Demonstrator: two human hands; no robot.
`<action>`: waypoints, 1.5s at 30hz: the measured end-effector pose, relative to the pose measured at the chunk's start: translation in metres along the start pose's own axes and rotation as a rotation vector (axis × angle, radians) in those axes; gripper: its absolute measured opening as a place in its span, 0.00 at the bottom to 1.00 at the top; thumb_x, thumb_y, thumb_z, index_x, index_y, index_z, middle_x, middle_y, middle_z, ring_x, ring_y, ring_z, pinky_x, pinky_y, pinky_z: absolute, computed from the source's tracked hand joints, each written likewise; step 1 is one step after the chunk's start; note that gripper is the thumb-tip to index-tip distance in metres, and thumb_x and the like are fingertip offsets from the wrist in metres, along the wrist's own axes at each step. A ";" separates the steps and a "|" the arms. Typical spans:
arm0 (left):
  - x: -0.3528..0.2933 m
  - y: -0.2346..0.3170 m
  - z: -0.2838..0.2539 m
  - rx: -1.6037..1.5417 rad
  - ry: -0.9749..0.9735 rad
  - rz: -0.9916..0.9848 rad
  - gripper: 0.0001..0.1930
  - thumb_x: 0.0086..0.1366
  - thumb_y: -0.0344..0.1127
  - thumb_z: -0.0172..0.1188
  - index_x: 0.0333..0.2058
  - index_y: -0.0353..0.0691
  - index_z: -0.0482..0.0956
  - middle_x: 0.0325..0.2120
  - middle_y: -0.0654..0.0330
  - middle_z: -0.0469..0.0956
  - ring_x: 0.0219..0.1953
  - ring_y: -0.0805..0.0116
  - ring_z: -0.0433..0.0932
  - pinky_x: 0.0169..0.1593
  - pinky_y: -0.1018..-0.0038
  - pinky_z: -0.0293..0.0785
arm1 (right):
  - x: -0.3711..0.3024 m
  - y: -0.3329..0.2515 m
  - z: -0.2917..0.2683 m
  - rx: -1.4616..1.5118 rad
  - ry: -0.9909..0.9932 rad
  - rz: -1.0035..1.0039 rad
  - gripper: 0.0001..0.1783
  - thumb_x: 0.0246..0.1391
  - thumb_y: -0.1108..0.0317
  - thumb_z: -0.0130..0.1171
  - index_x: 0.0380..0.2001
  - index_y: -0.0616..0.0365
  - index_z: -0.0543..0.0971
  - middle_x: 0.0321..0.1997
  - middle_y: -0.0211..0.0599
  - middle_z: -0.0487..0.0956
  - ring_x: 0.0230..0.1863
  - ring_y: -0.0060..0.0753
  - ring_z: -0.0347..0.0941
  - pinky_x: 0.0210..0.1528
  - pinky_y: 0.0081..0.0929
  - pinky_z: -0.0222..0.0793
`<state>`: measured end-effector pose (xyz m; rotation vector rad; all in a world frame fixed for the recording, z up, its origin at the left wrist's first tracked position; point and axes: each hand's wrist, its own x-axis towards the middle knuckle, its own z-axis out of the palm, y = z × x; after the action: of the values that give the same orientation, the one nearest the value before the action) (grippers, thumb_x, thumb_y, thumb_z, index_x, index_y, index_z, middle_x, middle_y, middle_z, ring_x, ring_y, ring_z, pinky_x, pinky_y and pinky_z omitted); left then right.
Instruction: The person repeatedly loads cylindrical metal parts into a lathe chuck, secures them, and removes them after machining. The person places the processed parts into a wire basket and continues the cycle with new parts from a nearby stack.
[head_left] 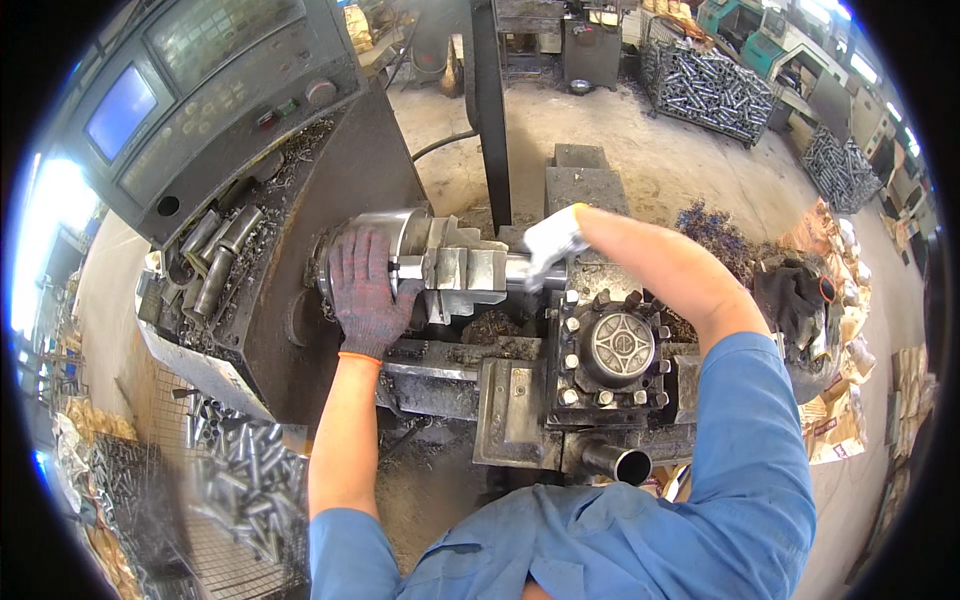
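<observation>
My left hand (368,285), in a dark knit glove with an orange cuff, lies on the lathe chuck (402,228), its fingers stretched out over the round metal. Stepped chuck jaws (468,270) stick out to the right of it. Between the jaws sits a shiny metal cylinder (518,272) that points to the right. My right hand (553,243), in a white glove, is at the cylinder's right end, smeared by motion. Its fingers cannot be made out, nor whether they grip the cylinder. Just below that hand stands the square tool post (617,345) with bolts around its top.
A control panel (200,110) with a lit screen rises at left. Short metal tubes (225,260) and shavings lie on the machine's ledge. A wire basket of metal parts (250,480) stands lower left; another full basket (715,90) is far right. A hollow tube (618,463) projects near my body.
</observation>
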<state>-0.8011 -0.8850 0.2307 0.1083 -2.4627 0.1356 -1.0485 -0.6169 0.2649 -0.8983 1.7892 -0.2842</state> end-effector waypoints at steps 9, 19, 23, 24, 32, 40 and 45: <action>0.044 0.000 -0.012 -0.003 -0.118 -0.002 0.38 0.64 0.53 0.69 0.68 0.40 0.71 0.70 0.48 0.71 0.74 0.43 0.65 0.79 0.47 0.53 | -0.095 0.041 0.027 -0.574 0.676 0.096 0.40 0.39 0.46 0.78 0.51 0.63 0.82 0.43 0.55 0.88 0.45 0.55 0.86 0.52 0.46 0.81; 0.046 0.045 -0.061 -0.595 -0.023 -0.057 0.38 0.68 0.56 0.67 0.66 0.35 0.71 0.64 0.44 0.75 0.69 0.41 0.70 0.75 0.50 0.60 | -0.225 -0.119 0.178 0.196 1.210 -0.125 0.56 0.33 0.42 0.85 0.62 0.65 0.76 0.52 0.55 0.86 0.53 0.44 0.86 0.59 0.39 0.82; -0.087 0.121 -0.105 -1.855 -0.323 -0.215 0.42 0.68 0.45 0.72 0.73 0.32 0.63 0.69 0.49 0.70 0.71 0.54 0.69 0.76 0.57 0.63 | -0.190 -0.126 0.286 0.752 0.649 -0.152 0.46 0.44 0.51 0.85 0.61 0.65 0.77 0.44 0.40 0.86 0.39 0.27 0.84 0.43 0.30 0.84; -0.125 0.140 -0.113 -2.149 -0.413 -0.350 0.40 0.69 0.42 0.72 0.73 0.33 0.64 0.68 0.51 0.70 0.70 0.58 0.71 0.75 0.59 0.66 | -0.154 -0.121 0.305 0.526 0.746 -0.176 0.40 0.47 0.53 0.83 0.58 0.65 0.78 0.40 0.38 0.86 0.36 0.24 0.83 0.37 0.30 0.82; -0.185 0.161 -0.055 -1.972 -0.695 -1.140 0.31 0.69 0.36 0.71 0.66 0.37 0.69 0.54 0.56 0.77 0.55 0.58 0.80 0.61 0.57 0.80 | -0.052 -0.034 0.420 0.978 0.534 0.171 0.45 0.58 0.51 0.76 0.67 0.68 0.67 0.41 0.45 0.85 0.34 0.34 0.84 0.32 0.35 0.82; -0.234 0.145 -0.042 -2.560 -0.668 -1.320 0.33 0.78 0.60 0.54 0.62 0.31 0.76 0.55 0.48 0.82 0.58 0.49 0.80 0.63 0.50 0.76 | -0.176 0.072 0.502 0.431 0.565 0.114 0.29 0.48 0.45 0.76 0.40 0.61 0.86 0.23 0.40 0.83 0.27 0.34 0.79 0.32 0.39 0.76; -0.233 0.132 -0.052 -2.388 -0.674 -1.586 0.29 0.81 0.59 0.49 0.60 0.39 0.78 0.50 0.50 0.84 0.51 0.50 0.84 0.57 0.52 0.81 | -0.302 0.167 0.588 0.935 0.556 0.675 0.20 0.46 0.56 0.79 0.39 0.57 0.91 0.32 0.36 0.89 0.32 0.32 0.84 0.37 0.35 0.79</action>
<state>-0.6021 -0.7378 0.1160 0.8665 -0.6382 -3.2082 -0.5551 -0.1632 0.1420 0.4902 2.0072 -0.8795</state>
